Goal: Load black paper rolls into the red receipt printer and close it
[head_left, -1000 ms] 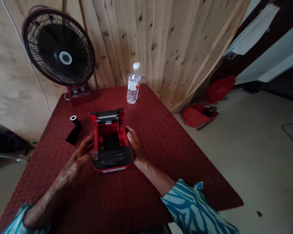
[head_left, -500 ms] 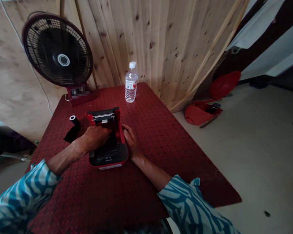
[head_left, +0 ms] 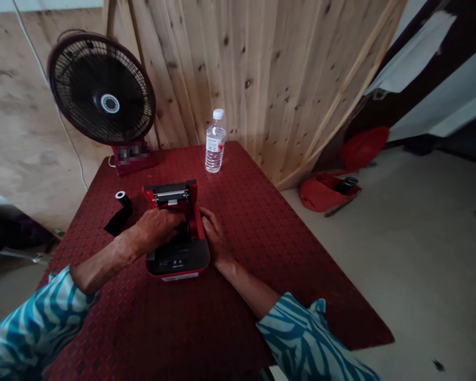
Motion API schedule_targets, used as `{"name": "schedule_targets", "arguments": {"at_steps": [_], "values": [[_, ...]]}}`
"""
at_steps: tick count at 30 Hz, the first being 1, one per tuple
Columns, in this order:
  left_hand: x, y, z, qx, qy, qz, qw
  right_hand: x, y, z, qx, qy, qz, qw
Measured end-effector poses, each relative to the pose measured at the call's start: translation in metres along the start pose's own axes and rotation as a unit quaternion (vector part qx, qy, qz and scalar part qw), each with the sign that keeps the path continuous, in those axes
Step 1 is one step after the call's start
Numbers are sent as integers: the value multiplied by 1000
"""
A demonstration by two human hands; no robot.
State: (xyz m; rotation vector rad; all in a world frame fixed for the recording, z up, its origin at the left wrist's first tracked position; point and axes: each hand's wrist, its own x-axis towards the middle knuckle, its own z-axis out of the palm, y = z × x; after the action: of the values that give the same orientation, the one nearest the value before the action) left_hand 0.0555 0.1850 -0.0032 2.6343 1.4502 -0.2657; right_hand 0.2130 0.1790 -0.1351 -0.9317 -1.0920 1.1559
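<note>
A red and black label printer (head_left: 177, 259) stands on the table with its lid (head_left: 170, 193) raised, showing a metal-edged roller mechanism inside. My left hand (head_left: 158, 227) reaches into the open body from the left. Its fingers are curled down around something dark, and the fingertips are hidden. Against the printer's right side wall lies my right hand (head_left: 217, 238), thumb on top and fingers bent around the edge. To the left, a roll of black ribbon (head_left: 124, 200) stands on end with a loose black length trailing from it.
A table fan (head_left: 110, 103) and a clear plastic bottle (head_left: 214, 145) stand at the back of the red patterned table (head_left: 257, 222), by a wooden wall. A red container (head_left: 321, 193) with a dark object inside sits on the floor at right.
My left hand has shifted slightly within the printer, and the black material in front of it looks shorter now. My right hand stays on the side wall. The view has tilted slightly.
</note>
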Motion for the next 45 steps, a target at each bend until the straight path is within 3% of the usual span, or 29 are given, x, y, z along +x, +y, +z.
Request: {"name": "schedule_targets", "arguments": {"at_steps": [6,12,15,19,23,25,28,31,35,41,45], "values": [[-8,0,5,-28,83,16,996,0,0,-2,-11,-10,3,1000],[-12,6,-3,-14,61,31,998,-1,-2,0,0,-6,8,1000],[-26,3,-11,-50,105,35,993,-2,-3,0,-2,-6,16,1000],[-56,-26,-24,-177,207,30,962,-1,-3,-1,4,-10,23,1000],[-71,-74,-27,-261,298,-90,914,0,-1,-2,5,-8,22,1000],[-65,-94,-20,-288,293,-128,903,0,-2,-2,7,-7,23,1000],[-39,-111,-4,-219,234,-178,930,-1,-4,-2,0,-7,30,1000],[-7,-110,8,-133,172,-221,951,-2,-6,-2,-11,-4,29,1000],[20,-103,17,-76,141,-249,955,-2,-6,-2,-18,-4,27,999],[32,-107,32,-64,123,-241,961,-1,-9,-2,-24,-10,25,999],[19,-134,29,-119,159,-219,955,-1,-7,-3,-19,-8,28,999]]}}
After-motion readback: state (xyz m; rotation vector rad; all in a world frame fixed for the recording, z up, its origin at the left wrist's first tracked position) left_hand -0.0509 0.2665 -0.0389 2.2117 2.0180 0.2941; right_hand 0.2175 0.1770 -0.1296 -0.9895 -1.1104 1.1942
